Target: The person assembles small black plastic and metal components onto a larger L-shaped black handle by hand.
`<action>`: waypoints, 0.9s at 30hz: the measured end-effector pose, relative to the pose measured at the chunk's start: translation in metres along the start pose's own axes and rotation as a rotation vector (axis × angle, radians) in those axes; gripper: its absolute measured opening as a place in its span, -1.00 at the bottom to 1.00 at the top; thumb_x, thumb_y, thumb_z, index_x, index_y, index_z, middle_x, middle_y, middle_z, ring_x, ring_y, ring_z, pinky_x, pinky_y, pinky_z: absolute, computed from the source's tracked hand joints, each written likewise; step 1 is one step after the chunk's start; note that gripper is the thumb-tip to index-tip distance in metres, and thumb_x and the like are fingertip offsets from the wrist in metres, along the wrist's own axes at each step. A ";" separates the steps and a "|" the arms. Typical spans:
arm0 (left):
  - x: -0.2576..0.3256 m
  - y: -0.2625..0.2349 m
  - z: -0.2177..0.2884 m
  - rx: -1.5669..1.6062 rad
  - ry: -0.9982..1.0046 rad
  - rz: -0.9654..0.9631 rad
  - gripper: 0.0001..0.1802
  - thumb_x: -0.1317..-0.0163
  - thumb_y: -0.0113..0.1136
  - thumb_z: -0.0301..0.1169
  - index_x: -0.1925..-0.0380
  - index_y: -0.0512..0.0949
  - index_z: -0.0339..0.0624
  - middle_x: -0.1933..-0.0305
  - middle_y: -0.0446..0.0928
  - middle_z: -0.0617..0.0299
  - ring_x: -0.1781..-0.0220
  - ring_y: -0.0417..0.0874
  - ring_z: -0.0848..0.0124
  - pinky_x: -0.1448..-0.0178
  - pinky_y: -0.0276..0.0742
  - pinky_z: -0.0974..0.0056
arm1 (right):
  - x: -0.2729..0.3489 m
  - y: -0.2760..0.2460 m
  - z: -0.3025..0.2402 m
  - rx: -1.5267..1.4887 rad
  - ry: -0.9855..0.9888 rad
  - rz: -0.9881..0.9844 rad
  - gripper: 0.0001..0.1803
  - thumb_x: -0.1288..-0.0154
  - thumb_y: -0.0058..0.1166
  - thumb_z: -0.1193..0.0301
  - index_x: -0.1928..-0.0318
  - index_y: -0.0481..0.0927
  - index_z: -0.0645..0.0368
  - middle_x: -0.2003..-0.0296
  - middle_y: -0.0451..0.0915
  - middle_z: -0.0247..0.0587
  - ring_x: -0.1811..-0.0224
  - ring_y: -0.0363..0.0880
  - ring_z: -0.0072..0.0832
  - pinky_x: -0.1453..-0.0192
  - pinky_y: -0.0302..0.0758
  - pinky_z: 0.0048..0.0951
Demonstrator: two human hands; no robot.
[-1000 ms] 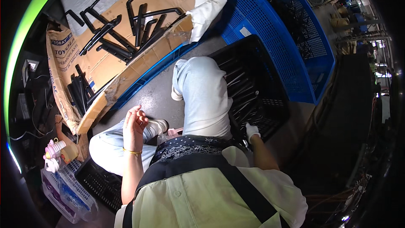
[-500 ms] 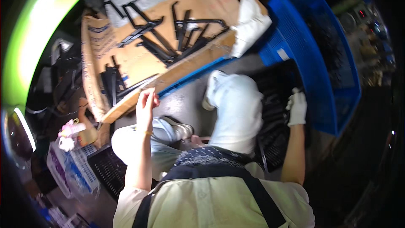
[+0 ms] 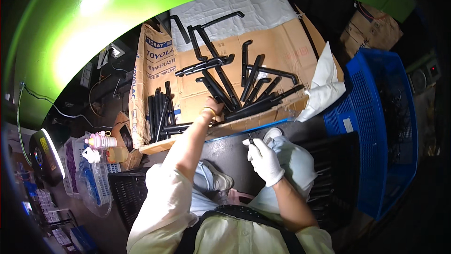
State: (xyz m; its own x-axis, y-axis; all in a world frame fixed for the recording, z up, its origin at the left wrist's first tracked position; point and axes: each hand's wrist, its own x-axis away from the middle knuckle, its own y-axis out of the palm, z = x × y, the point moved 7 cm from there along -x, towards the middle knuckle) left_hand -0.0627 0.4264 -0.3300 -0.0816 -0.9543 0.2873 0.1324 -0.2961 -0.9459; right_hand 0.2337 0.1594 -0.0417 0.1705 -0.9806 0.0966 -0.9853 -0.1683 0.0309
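Note:
My bare left hand reaches into a lined cardboard box, among black L-shaped plastic bars. It touches or lies close against the ends of several bars, and its fingers are mostly hidden. A thin band circles that wrist. In front of the box, above my right knee, my white-gloved right hand is closed around a small dark-tipped tool, which points up and away from me. Most of the tool is covered by the glove, so its kind does not show.
The cardboard box has a white cloth over its right corner. A blue crate stands at right, beside a black crate of dark parts. On the left are a white basket, a pink-topped bottle and a lamp.
My left hand has gone forward and right, into the box among the bars. My right hand has left the black crate and come in front of the box. The view has shifted.

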 end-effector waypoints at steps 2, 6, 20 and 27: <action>0.026 0.032 0.213 0.428 -0.201 -0.101 -0.28 0.00 0.32 -0.10 0.02 0.35 -0.50 0.04 0.57 -0.24 -0.10 0.62 0.01 -0.19 0.51 0.12 | 0.019 -0.079 0.061 0.028 0.206 0.289 -0.78 -0.47 -0.16 0.43 0.03 0.54 0.19 0.59 0.42 -0.47 0.70 0.25 -0.79 0.68 0.19 -0.68; 0.031 0.006 0.194 0.522 -0.397 -0.177 -0.18 0.01 0.35 -0.18 -0.10 0.17 -0.47 -0.04 0.54 -0.26 -0.12 0.60 -0.01 -0.20 0.51 0.15 | 0.012 -0.064 0.049 0.074 0.117 0.224 -0.77 -0.47 -0.16 0.43 0.02 0.54 0.18 0.60 0.41 -0.46 0.68 0.26 -0.75 0.63 0.22 -0.65; 0.243 -0.155 0.160 2.030 0.031 -0.240 -0.45 -0.46 -0.07 -0.06 -0.28 0.30 -0.18 0.42 0.48 0.33 0.54 0.44 0.55 0.41 0.42 0.43 | 0.014 -0.040 0.043 0.160 0.172 0.021 -0.68 -0.51 -0.20 0.30 0.13 0.61 0.18 0.63 0.41 -0.39 0.56 0.35 -0.65 0.40 0.34 -0.54; 0.355 -0.173 0.158 2.164 -0.016 -0.210 -0.45 -0.47 -0.14 -0.05 -0.29 0.30 -0.17 0.49 0.39 0.39 0.61 0.34 0.62 0.53 0.28 0.49 | 0.055 0.043 -0.016 0.095 0.023 -0.134 -0.67 -0.53 -0.28 0.36 0.06 0.58 0.22 0.59 0.25 -0.55 0.53 0.14 -0.76 0.42 0.16 -0.64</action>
State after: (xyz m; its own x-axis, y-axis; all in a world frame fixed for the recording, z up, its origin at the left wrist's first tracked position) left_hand 0.0416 0.1332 -0.0404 -0.2354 -0.9078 0.3472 0.7300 0.0708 0.6798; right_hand 0.2010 0.0997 -0.0190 0.3002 -0.9462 0.1205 -0.9502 -0.3077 -0.0493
